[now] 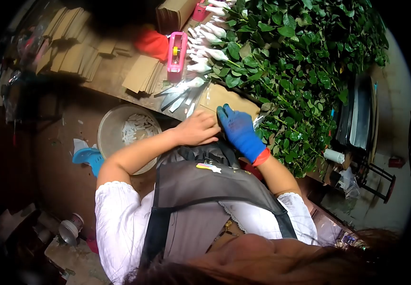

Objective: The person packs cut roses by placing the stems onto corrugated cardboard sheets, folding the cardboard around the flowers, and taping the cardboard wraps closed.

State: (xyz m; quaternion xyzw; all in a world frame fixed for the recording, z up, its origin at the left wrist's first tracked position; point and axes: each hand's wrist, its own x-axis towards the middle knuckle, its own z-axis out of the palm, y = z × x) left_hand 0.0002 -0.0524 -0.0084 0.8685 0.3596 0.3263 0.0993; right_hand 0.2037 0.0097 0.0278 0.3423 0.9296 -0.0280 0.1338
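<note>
My left hand point(198, 128) is bare, with its fingers curled at the near edge of a brown cardboard piece point(237, 103). Whatever is between those fingers is hidden. Beside it, my right hand point(237, 129) wears a blue glove with a red cuff. Its fingers reach onto the cardboard, slightly apart, and nothing shows in them. Just beyond my left hand lie clear plastic and scissors point(172, 97). White-wrapped flower heads point(211, 52) on leafy green stems point(286, 71) are piled past my hands and to the right.
A pink tape dispenser point(177, 56) stands beside a stack of brown card sheets point(142, 73). More card stacks point(74, 59) are at the far left. Below the table edge, a round bin point(111, 130) holds white scraps. Dark boards point(361, 111) stand at the right.
</note>
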